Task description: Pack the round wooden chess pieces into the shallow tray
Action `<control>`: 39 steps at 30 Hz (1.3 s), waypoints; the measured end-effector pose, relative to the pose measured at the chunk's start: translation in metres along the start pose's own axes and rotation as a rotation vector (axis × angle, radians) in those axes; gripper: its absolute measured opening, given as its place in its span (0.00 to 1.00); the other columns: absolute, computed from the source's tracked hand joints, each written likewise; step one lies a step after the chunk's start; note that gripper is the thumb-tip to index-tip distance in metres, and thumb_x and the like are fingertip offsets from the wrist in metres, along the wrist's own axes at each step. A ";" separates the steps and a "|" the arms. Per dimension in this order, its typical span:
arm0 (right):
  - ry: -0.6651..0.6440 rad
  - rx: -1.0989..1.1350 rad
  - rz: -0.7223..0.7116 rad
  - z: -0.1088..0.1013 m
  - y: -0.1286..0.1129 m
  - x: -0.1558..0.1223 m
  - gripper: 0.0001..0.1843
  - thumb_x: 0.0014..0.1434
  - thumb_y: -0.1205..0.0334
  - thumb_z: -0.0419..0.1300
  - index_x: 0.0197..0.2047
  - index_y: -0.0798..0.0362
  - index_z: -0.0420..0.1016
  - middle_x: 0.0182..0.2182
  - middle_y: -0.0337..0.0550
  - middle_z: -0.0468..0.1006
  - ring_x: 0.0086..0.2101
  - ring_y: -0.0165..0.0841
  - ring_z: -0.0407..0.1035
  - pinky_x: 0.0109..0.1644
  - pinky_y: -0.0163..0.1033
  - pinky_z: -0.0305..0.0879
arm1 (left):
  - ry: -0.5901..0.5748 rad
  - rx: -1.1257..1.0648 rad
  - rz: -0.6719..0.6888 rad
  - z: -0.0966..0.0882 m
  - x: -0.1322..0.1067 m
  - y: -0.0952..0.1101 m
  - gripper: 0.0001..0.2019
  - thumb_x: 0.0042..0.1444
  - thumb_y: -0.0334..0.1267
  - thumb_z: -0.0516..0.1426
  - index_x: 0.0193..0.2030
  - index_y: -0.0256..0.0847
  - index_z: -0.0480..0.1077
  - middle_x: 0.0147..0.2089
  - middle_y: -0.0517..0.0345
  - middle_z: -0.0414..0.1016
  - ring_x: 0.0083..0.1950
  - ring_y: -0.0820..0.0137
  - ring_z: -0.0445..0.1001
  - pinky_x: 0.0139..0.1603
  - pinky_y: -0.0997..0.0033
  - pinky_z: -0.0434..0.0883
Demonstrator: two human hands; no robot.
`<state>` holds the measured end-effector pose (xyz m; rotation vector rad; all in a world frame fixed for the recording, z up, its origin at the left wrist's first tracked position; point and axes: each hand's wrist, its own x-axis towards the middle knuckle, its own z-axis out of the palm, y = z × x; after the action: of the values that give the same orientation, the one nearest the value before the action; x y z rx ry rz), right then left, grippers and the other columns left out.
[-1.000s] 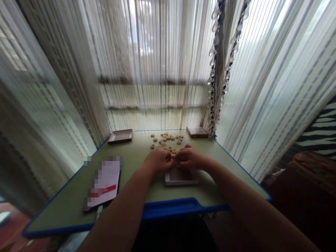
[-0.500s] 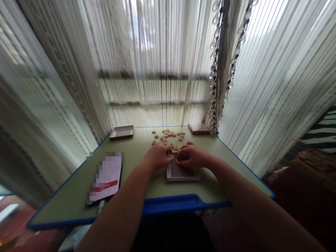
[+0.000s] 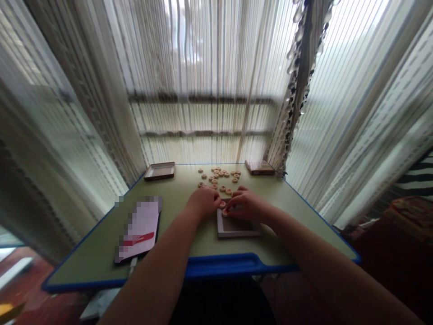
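A shallow open box (image 3: 239, 234) with a pale rim and brown inside stands in front of me on the table. My right hand (image 3: 248, 205) reaches over it from the right, fingertips closed on a round wooden chess piece (image 3: 225, 212) at the box's left side. Another such piece, a chess disc (image 3: 222, 204) with a reddish mark, lies in the back left corner. Beside that disc, my left hand (image 3: 204, 201) rests at the box's edge with curled fingers; whatever they grip is hidden. Several similar wooden discs (image 3: 221, 174) are scattered behind the box.
An open box lid (image 3: 160, 171) lies at the back left, and a closed flat box (image 3: 260, 167) at the back right. Nearer on the left is a tablet (image 3: 140, 228) with a cable. The green table (image 3: 291, 203) has a blue edge; string curtains (image 3: 203, 117) hang behind.
The right fingers have moved left within the box, bringing a disc to its left side. A disc now shows uncovered in the back left corner. The view has shifted slightly.
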<state>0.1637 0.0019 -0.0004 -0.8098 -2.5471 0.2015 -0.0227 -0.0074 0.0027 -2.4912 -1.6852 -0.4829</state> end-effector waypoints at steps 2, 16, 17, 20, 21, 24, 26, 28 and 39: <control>0.003 -0.007 -0.006 0.002 -0.002 0.001 0.13 0.49 0.50 0.61 0.31 0.49 0.79 0.28 0.43 0.73 0.34 0.32 0.63 0.38 0.35 0.57 | -0.003 0.003 -0.007 -0.001 0.000 0.001 0.14 0.52 0.40 0.49 0.29 0.41 0.75 0.31 0.53 0.74 0.34 0.69 0.69 0.37 0.71 0.64; -0.007 0.019 -0.077 0.007 -0.005 0.002 0.11 0.52 0.51 0.59 0.32 0.47 0.78 0.24 0.39 0.75 0.30 0.29 0.64 0.38 0.34 0.57 | -0.005 0.030 -0.016 -0.005 -0.001 0.002 0.16 0.52 0.43 0.48 0.26 0.40 0.74 0.28 0.54 0.73 0.30 0.70 0.68 0.33 0.71 0.62; -0.001 0.017 -0.084 0.006 -0.005 0.002 0.12 0.52 0.51 0.59 0.32 0.47 0.78 0.24 0.39 0.75 0.30 0.29 0.64 0.38 0.34 0.57 | -0.007 0.032 -0.027 -0.005 -0.002 0.002 0.16 0.52 0.43 0.48 0.26 0.40 0.74 0.28 0.54 0.73 0.30 0.70 0.68 0.33 0.71 0.62; 0.023 0.003 -0.086 0.005 -0.003 0.003 0.13 0.51 0.50 0.59 0.34 0.49 0.78 0.24 0.40 0.75 0.30 0.30 0.63 0.38 0.35 0.57 | 0.019 0.031 -0.060 -0.006 -0.002 0.002 0.15 0.52 0.43 0.48 0.27 0.40 0.74 0.29 0.54 0.73 0.32 0.70 0.69 0.34 0.72 0.63; 0.031 -0.004 -0.080 0.004 -0.002 0.003 0.13 0.51 0.50 0.59 0.34 0.49 0.78 0.24 0.40 0.74 0.30 0.30 0.63 0.39 0.35 0.57 | 0.051 0.027 -0.075 -0.006 -0.002 0.001 0.15 0.52 0.43 0.48 0.27 0.40 0.74 0.30 0.54 0.73 0.33 0.70 0.69 0.35 0.72 0.64; 0.086 -0.033 -0.025 0.001 0.006 0.004 0.12 0.52 0.53 0.59 0.34 0.51 0.78 0.26 0.41 0.75 0.30 0.30 0.63 0.41 0.37 0.57 | 0.179 -0.002 -0.132 -0.002 0.000 -0.005 0.15 0.54 0.39 0.46 0.33 0.40 0.74 0.35 0.52 0.74 0.37 0.68 0.70 0.41 0.71 0.65; 0.133 -0.064 0.041 0.000 0.011 0.003 0.10 0.52 0.56 0.59 0.35 0.51 0.77 0.30 0.43 0.74 0.33 0.32 0.63 0.42 0.38 0.58 | 0.222 -0.025 -0.158 0.002 0.004 -0.010 0.15 0.54 0.35 0.46 0.39 0.39 0.73 0.39 0.51 0.74 0.42 0.67 0.70 0.46 0.69 0.65; 0.150 -0.096 0.091 -0.001 0.015 0.003 0.09 0.50 0.60 0.60 0.36 0.51 0.77 0.33 0.45 0.74 0.36 0.34 0.63 0.42 0.39 0.58 | 0.201 -0.045 -0.147 0.007 0.008 -0.014 0.17 0.53 0.34 0.46 0.46 0.39 0.71 0.44 0.52 0.74 0.47 0.66 0.68 0.50 0.68 0.63; 0.131 -0.094 0.101 0.003 0.021 0.005 0.07 0.50 0.65 0.57 0.30 0.53 0.78 0.28 0.43 0.75 0.34 0.33 0.63 0.42 0.38 0.58 | 0.001 -0.011 -0.079 0.021 0.022 -0.022 0.17 0.56 0.39 0.45 0.43 0.47 0.72 0.53 0.60 0.70 0.54 0.69 0.64 0.55 0.69 0.59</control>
<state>0.1697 0.0218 -0.0066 -0.9566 -2.4097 0.0591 -0.0308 0.0256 -0.0125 -2.4393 -1.7914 -0.5019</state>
